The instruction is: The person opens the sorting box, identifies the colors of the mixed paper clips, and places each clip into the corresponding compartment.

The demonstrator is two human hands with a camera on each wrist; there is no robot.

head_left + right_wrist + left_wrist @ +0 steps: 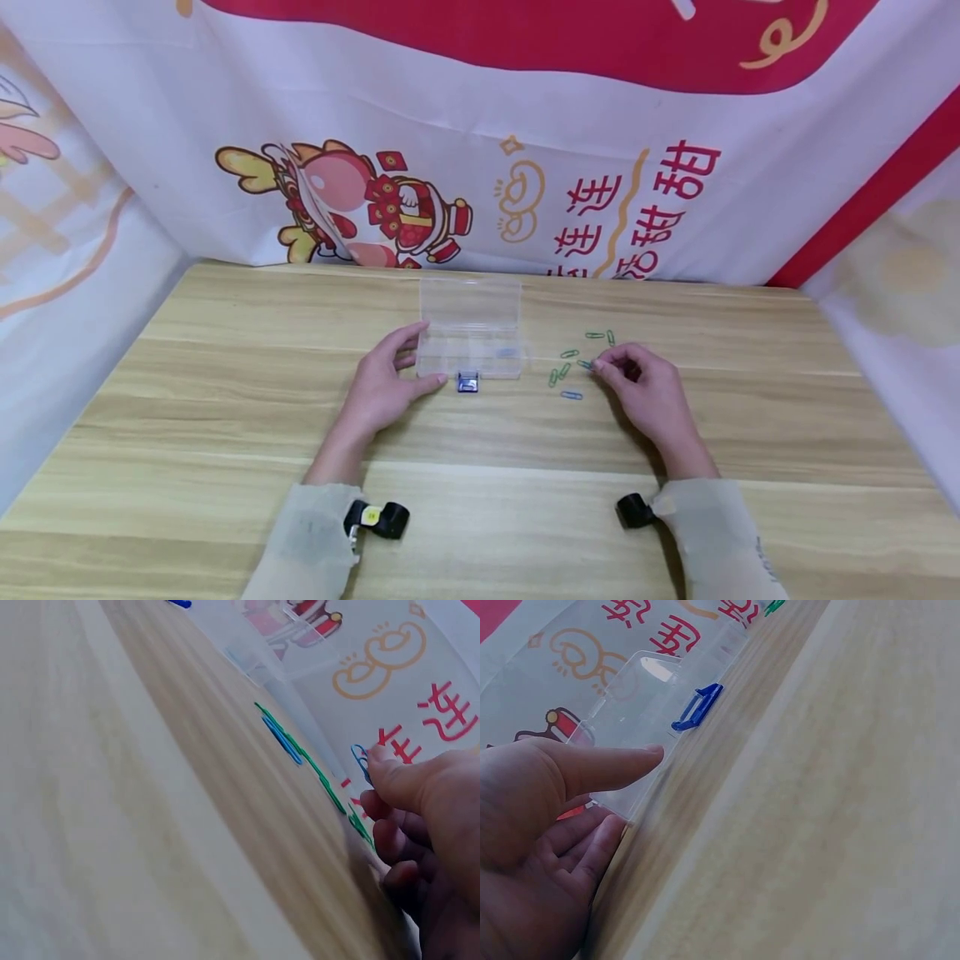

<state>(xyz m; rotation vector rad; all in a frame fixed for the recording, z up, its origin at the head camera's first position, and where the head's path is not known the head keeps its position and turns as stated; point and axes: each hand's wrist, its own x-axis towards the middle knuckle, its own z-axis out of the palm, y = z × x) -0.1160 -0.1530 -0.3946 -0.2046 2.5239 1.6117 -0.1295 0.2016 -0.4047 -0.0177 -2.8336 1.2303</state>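
Note:
A clear plastic compartment box (468, 367) stands on the table with its lid (470, 304) raised at the back. Its blue latch (468, 382) hangs at the front edge. My left hand (385, 379) holds the box's left end, thumb along the front and fingers at the side and back. Inside, a blue paper clip (507, 352) seems to lie in the right compartment. My right hand (643, 387) pinches another blue paper clip (361, 760) between thumb and index finger, lifted off the table in the right wrist view.
Several green paper clips (564, 372) and one blue paper clip (572, 396) lie loose between the box and my right hand. Behind the wooden table (480, 500) hangs a printed white and red cloth (450, 108). Each forearm carries a black wrist camera (392, 520).

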